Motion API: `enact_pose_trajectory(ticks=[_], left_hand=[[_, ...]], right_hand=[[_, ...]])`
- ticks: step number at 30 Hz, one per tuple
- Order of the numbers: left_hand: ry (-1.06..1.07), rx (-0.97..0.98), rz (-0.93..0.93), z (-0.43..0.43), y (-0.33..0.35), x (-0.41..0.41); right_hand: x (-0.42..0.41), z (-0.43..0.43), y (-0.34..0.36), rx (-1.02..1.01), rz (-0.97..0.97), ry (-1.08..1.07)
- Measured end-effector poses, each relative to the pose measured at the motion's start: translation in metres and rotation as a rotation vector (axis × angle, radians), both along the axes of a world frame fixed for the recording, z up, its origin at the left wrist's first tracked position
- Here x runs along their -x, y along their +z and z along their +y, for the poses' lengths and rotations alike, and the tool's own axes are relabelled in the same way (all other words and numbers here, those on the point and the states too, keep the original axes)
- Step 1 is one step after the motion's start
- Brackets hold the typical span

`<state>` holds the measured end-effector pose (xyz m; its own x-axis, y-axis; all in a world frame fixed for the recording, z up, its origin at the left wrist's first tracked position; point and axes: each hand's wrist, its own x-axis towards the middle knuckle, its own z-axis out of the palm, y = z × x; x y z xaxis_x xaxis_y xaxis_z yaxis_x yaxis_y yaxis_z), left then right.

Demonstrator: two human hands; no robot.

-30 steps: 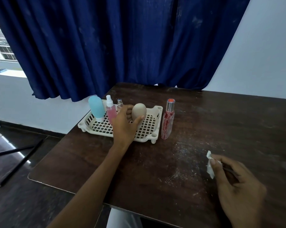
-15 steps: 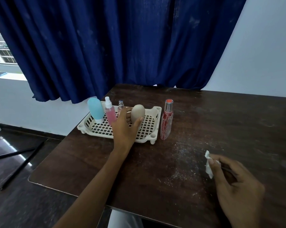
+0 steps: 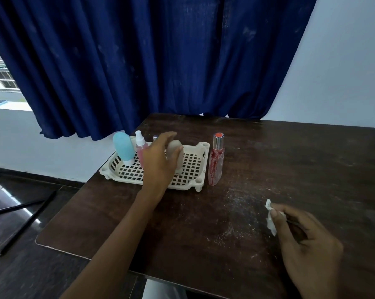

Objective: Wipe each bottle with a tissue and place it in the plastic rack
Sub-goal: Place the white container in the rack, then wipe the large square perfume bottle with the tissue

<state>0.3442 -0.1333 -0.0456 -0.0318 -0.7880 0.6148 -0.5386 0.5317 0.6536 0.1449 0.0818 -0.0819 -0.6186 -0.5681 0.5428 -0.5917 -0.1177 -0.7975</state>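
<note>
Standing upright in the rack (image 3: 205, 160), toward its middle, the beige bottle (image 3: 176, 154) is half covered by your left hand (image 3: 159, 162). Your thumb lies across its front and your fingers reach past its top. The hand is blurred, so grip or release cannot be told.

Along the rack's left and far side stand a blue bottle (image 3: 123, 148), a pink spray bottle (image 3: 140, 147) and a small silver cap (image 3: 155, 138), the last mostly hidden behind your hand. The red bottle (image 3: 215, 162) stands on the table (image 3: 290, 158) just beside the rack's right rim, outside it.

Well to the right of the rack and nearer you, your right hand (image 3: 307, 244) pinches the crumpled tissue (image 3: 269, 219) between thumb and fingertips. White specks dot the table between rack and tissue. A blue curtain (image 3: 160, 61) hangs behind the rack.
</note>
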Motion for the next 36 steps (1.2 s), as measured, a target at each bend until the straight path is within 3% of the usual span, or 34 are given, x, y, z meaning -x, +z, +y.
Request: enact_pose_trajectory(ticks=[7, 13, 30, 33, 36], left_hand=[[-0.116, -0.001, -0.568, -0.025, 0.063, -0.016], [-0.365, -0.161, -0.784, -0.05, 0.09, -0.024], [-0.487, -0.224, -0.77, -0.061, 0.095, -0.024], [-0.467, -0.189, -0.668, -0.055, 0.096, -0.021], [-0.454, -0.082, -0.427, -0.04, 0.095, -0.007]], right_hand=[[0.001, 0.001, -0.001, -0.006, 0.011, 0.003], [0.0, 0.001, 0.001, 0.003, 0.012, -0.012], [0.0, 0.001, 0.001, -0.005, -0.029, 0.016], [-0.001, 0.001, 0.002, 0.0, -0.04, 0.02], [0.0, 0.001, 0.003, 0.015, -0.057, 0.026]])
